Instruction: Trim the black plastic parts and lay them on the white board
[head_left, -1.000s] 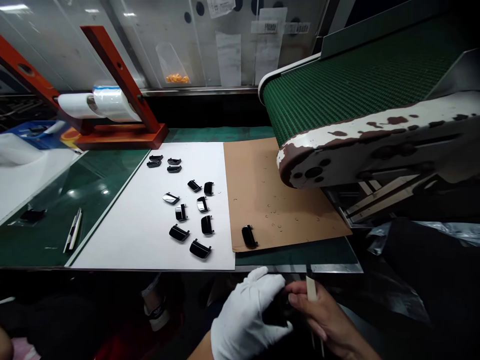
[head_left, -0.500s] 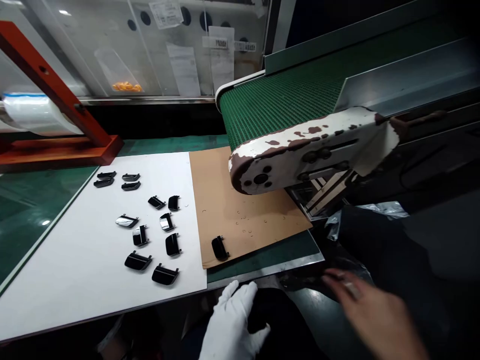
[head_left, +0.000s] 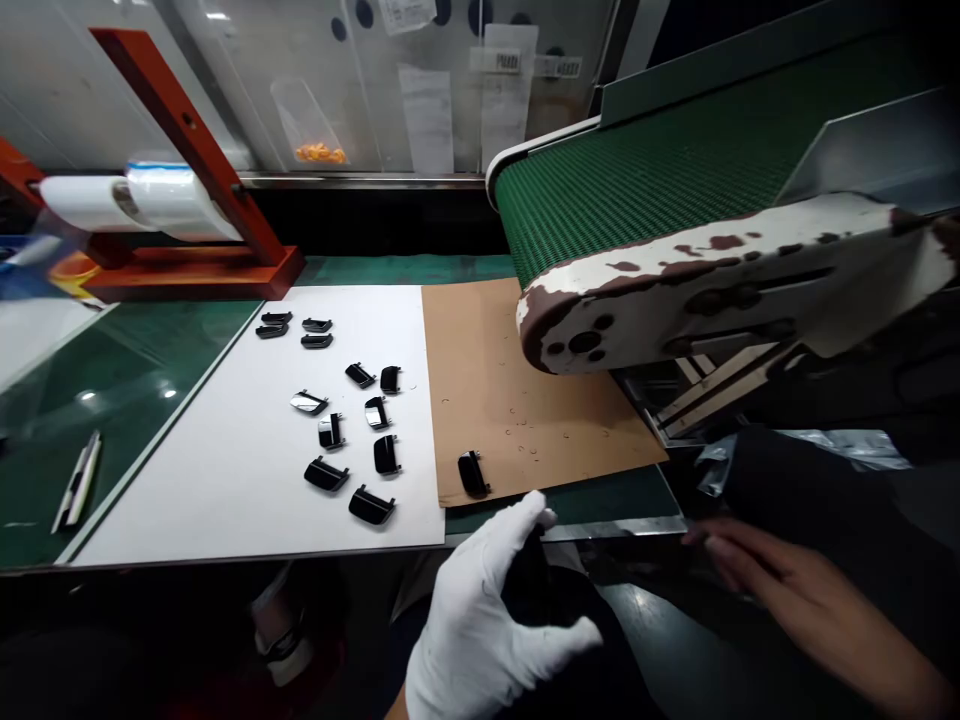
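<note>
My left hand [head_left: 487, 605], in a white glove, is in front of the table edge with thumb and fingers spread apart. The dark area between them blends with dark clothing behind, and I see no held thing there. Just beyond its fingertips, a glossy black clip-on cover [head_left: 472, 474] lies on the brown cardboard [head_left: 480, 380]. My bare right hand [head_left: 787, 580] is low at the right, beside the table corner. Its fingers are drawn together in a pinch, slightly blurred; what they hold, if anything, is hidden. Several similar black covers [head_left: 326, 474] lie spread over the white sheet [head_left: 247, 470].
A green conveyor belt [head_left: 637, 200] with a chipped white end frame [head_left: 645, 280] overhangs the cardboard. An orange stand [head_left: 202, 272] with film rolls [head_left: 180, 200] is at the back left. Pens [head_left: 79, 480] lie on the green mat. Dark plastic [head_left: 795, 480] covers something at right.
The view has swung left. My left hand has risen toward the table edge, its thumb and fingers wider apart. My right hand remains low at the right, turned somewhat. The covers lie as before.
</note>
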